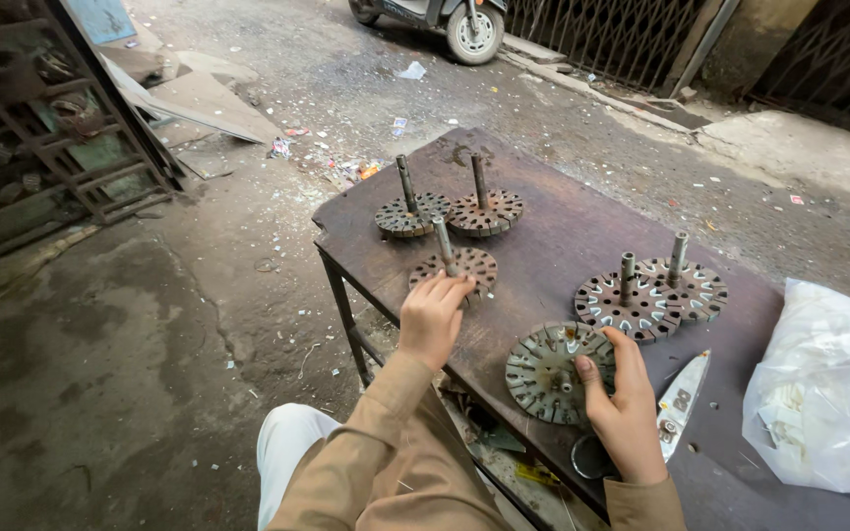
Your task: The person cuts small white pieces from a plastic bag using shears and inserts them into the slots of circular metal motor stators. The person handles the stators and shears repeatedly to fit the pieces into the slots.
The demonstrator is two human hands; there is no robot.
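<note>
My left hand (432, 317) rests its fingertips on a rusty slotted metal disc with an upright shaft (456, 265), near the table's left edge. My right hand (625, 403) grips the rim of a grey slotted disc (550, 372), tilted up off the dark metal table (553, 231). Two more rusty discs with shafts (412, 213) (485, 211) stand farther back. Two larger slotted discs with shafts (627, 305) (689, 287) sit to the right.
A white plastic bag (823, 393) lies at the table's right end, a pale blade-shaped piece (683, 401) beside my right hand. A scooter wheel (473, 32) stands on the littered ground beyond. A metal rack (41, 128) is at left.
</note>
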